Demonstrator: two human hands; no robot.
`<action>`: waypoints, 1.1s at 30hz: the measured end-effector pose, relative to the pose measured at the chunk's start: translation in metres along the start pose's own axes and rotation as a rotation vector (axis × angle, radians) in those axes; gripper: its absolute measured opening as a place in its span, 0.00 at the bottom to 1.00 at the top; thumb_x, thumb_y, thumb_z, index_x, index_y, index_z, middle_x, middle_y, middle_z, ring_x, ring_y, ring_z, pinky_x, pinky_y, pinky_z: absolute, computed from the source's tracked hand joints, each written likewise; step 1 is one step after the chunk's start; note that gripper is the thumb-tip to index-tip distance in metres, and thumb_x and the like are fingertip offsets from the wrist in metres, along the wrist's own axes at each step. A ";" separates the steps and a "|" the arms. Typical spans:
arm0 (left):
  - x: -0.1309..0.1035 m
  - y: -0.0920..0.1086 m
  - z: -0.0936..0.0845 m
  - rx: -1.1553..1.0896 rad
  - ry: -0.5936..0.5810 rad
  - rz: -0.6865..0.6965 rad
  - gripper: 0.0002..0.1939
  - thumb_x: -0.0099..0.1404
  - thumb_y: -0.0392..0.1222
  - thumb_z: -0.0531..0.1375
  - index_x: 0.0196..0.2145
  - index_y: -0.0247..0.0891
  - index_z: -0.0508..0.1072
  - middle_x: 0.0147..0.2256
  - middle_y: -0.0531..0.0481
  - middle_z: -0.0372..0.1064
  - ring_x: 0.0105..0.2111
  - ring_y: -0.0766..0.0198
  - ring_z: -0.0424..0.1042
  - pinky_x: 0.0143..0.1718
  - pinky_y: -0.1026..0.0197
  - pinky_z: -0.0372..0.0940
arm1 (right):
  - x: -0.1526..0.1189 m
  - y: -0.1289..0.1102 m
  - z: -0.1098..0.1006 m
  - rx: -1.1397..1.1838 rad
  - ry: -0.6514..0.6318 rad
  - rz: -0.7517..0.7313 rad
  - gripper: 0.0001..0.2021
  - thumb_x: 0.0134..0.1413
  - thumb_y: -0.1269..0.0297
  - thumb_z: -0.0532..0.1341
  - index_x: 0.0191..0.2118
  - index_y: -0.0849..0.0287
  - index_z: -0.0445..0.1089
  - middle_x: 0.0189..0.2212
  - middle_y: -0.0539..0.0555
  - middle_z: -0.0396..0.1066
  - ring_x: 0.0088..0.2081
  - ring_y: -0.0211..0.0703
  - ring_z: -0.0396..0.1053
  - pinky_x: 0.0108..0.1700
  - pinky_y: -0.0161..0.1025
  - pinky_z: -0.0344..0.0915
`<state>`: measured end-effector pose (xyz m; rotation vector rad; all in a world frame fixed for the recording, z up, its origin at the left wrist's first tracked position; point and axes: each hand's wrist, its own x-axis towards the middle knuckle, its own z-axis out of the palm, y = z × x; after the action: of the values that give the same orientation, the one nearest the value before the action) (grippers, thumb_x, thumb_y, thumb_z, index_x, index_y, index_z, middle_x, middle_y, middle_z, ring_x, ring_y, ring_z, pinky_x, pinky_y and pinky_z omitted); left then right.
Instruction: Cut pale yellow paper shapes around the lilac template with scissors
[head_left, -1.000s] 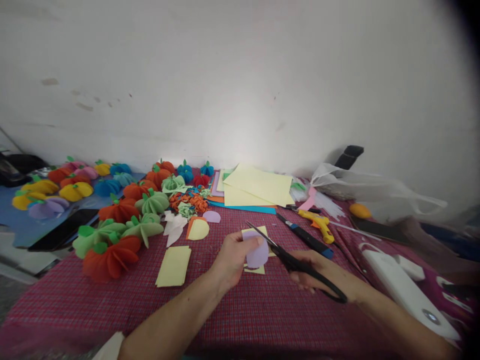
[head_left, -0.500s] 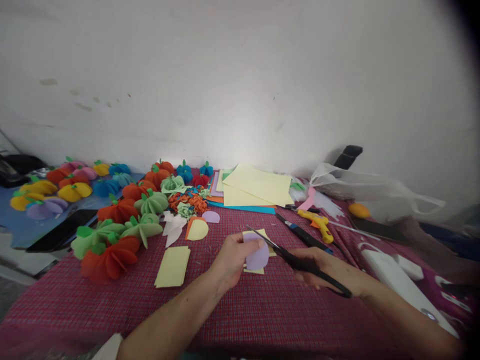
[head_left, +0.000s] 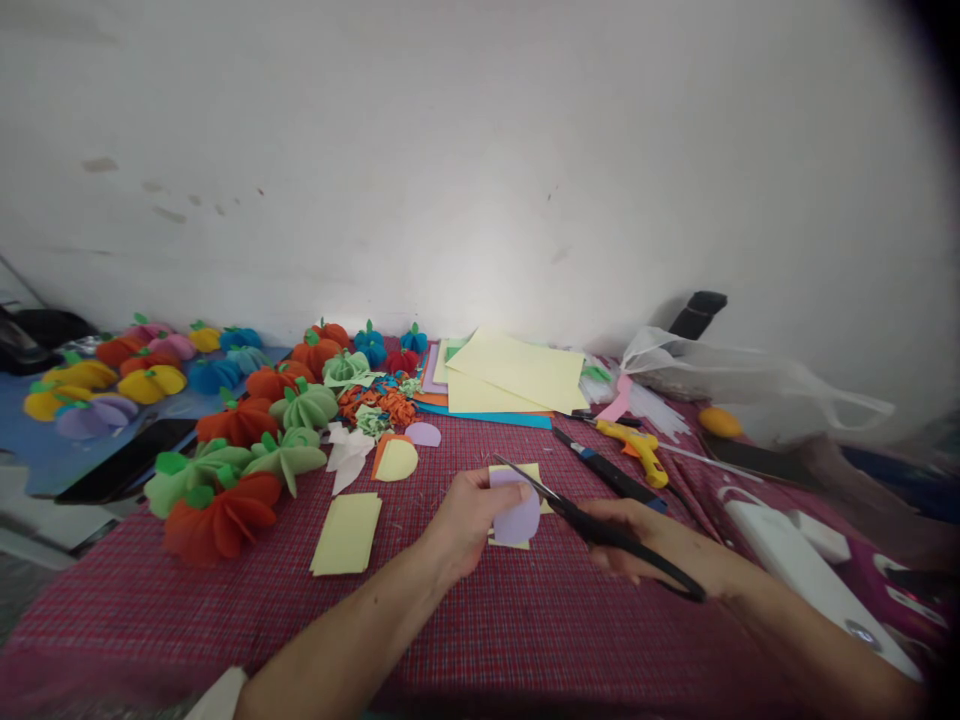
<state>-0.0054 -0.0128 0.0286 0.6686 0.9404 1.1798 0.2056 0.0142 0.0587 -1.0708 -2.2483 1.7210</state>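
Note:
My left hand (head_left: 466, 510) pinches a light purple paper piece (head_left: 516, 515) with a rounded outline, laid over pale yellow paper (head_left: 534, 472) that shows around its edges. In my right hand (head_left: 626, 540) is a pair of black-handled scissors (head_left: 577, 520). Their blades point up and left and lie across the top right of the papers. How far apart the blades are is hard to make out. To the left of my left hand lie a stack of yellow paper rectangles (head_left: 346, 535) and a rounded yellow paper piece (head_left: 396, 460) over an orange one.
Several coloured paper pumpkins (head_left: 232, 420) crowd the left side, beside a heap of paper scraps (head_left: 379, 403). Coloured sheets (head_left: 517, 375) lie at the back. A utility knife (head_left: 607, 470), a yellow glue gun (head_left: 637, 447) and a white power bank-like device (head_left: 817, 590) sit at right.
Very little differs. The papers in my left hand have shifted slightly, and the scissors remain across their top right edge.

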 end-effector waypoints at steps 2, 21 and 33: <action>0.000 0.000 0.000 -0.003 0.000 0.005 0.13 0.42 0.40 0.66 0.25 0.29 0.73 0.20 0.47 0.69 0.18 0.67 0.65 0.23 0.62 0.59 | 0.000 0.000 0.000 0.018 0.008 0.004 0.13 0.46 0.65 0.57 0.40 0.62 0.62 0.25 0.48 0.61 0.23 0.31 0.56 0.22 0.28 0.54; 0.003 -0.004 -0.004 0.064 -0.025 -0.001 0.14 0.43 0.41 0.65 0.27 0.29 0.73 0.23 0.46 0.69 0.19 0.67 0.65 0.22 0.63 0.57 | 0.000 -0.002 -0.013 -0.083 -0.068 -0.006 0.09 0.47 0.62 0.56 0.31 0.64 0.63 0.19 0.44 0.54 0.18 0.28 0.48 0.19 0.28 0.47; 0.002 -0.003 -0.003 0.105 -0.071 0.001 0.13 0.43 0.42 0.65 0.26 0.29 0.73 0.20 0.49 0.67 0.19 0.69 0.63 0.22 0.65 0.54 | -0.007 -0.015 -0.021 -0.198 -0.128 -0.026 0.17 0.50 0.58 0.56 0.43 0.63 0.61 0.31 0.51 0.59 0.32 0.37 0.58 0.34 0.34 0.59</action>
<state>-0.0061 -0.0121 0.0242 0.7900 0.9468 1.1061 0.2139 0.0257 0.0814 -0.9863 -2.5441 1.6283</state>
